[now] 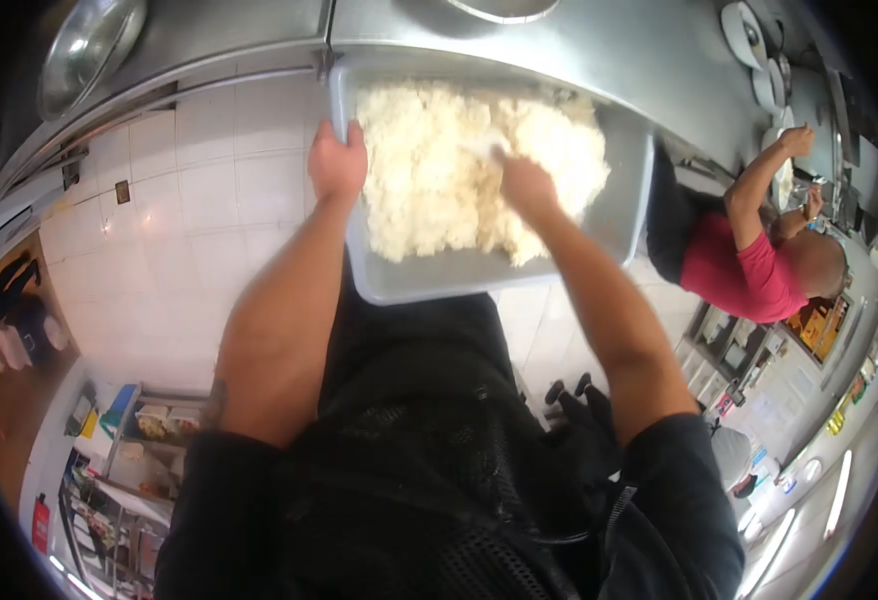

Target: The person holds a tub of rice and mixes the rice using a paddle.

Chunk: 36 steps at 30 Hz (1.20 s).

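Note:
A large grey plastic tub [399, 285] stands in front of my body, partly over the steel counter's edge. White cooked rice [419, 170] fills most of it, with a furrow down the middle and bare tub floor at the right. My left hand [339, 165] grips the tub's left rim, thumb over the edge. In my right hand [531, 188], above the rice, is the handle of a pale paddle [481, 150]. The paddle's blade is blurred and lies at or in the rice, so its full shape is hidden.
Behind the tub runs a steel counter [609, 60] with a metal bowl [94, 50] at the far left. A co-worker in a red shirt [734, 265] stands close on the right, hands near white dishes. Shelving [144, 440] is at lower left.

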Each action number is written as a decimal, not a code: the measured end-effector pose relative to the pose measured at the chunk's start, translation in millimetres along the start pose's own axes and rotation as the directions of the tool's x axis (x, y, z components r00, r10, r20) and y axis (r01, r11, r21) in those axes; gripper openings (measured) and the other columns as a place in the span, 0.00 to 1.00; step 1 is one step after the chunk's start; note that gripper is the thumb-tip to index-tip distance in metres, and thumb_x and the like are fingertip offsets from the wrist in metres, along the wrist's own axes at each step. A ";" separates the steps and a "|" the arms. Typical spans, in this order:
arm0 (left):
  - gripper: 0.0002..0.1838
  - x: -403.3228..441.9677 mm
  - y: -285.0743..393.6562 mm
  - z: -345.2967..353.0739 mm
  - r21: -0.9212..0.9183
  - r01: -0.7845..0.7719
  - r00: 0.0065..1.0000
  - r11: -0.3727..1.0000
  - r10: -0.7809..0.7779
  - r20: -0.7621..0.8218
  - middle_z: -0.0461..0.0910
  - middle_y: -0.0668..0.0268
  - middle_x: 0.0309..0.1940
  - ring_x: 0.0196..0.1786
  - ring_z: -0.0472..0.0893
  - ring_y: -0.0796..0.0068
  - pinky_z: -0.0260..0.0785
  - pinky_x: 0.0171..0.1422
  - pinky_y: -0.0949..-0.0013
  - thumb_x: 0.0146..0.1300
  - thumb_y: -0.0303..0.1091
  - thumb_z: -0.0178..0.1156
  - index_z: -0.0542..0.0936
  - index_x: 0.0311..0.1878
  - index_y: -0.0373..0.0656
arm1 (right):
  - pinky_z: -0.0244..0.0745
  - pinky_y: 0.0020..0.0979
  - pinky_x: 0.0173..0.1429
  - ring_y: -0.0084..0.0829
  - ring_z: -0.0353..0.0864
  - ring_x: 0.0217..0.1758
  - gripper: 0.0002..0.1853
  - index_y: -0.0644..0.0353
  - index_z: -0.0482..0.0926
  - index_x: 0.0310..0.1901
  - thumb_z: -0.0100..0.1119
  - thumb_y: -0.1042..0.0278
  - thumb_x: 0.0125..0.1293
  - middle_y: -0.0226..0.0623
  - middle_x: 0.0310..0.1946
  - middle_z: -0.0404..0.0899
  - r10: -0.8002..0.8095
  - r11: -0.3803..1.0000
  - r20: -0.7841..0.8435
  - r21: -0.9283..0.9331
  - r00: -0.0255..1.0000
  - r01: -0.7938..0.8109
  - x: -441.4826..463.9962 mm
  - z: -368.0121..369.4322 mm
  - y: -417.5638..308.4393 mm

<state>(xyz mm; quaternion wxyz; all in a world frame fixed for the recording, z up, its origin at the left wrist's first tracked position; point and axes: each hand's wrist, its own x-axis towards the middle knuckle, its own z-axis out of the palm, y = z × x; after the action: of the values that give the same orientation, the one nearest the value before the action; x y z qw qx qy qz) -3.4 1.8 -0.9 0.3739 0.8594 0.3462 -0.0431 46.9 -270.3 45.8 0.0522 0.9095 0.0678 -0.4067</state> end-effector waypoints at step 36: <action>0.22 4.3 1.2 2.3 0.013 0.014 1.000 1.000 -0.014 -0.013 0.85 0.45 0.44 0.48 0.83 0.41 0.74 0.54 0.45 0.69 0.50 0.57 0.78 0.48 0.37 | 0.52 0.20 0.17 0.17 0.58 0.18 0.14 0.65 0.66 0.53 0.58 0.68 0.76 0.28 0.23 0.65 0.057 -0.549 0.525 0.727 0.849 -0.412 -30.0 -61.3 28.7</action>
<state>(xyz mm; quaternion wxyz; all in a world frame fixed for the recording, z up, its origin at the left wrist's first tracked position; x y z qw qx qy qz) 1.0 2.1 -3.3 0.3656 0.8597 0.3542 -0.0426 76.8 -291.8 110.0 -0.6320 0.4393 -0.5477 -0.3279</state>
